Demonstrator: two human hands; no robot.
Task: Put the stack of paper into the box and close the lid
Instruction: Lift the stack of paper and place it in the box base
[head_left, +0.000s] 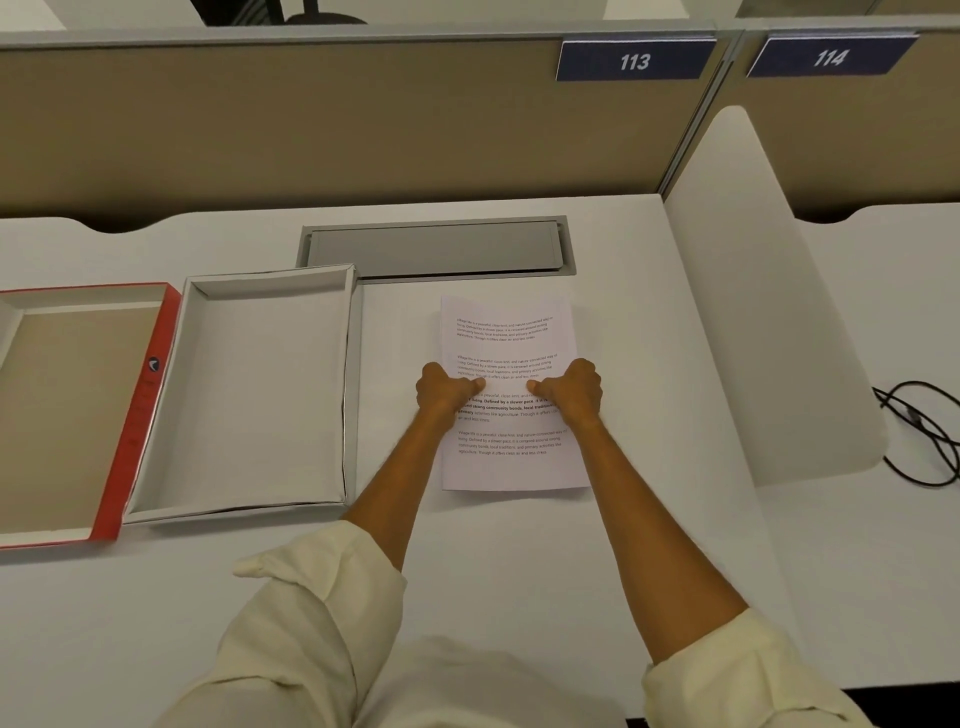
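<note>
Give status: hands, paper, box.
Left hand and right hand gripping paper stack edges on desk. Box open, empty; lid off beside it. Path clear.

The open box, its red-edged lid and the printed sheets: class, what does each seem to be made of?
Open box: looks like grey-white matt card, with thin folded walls and creased corners.
Red-edged lid: apparently card too, with a dull brownish inside and a smoother red outside that has a slight sheen.
Printed sheets: white matt paper, thin and flat, printed with black text.
</note>
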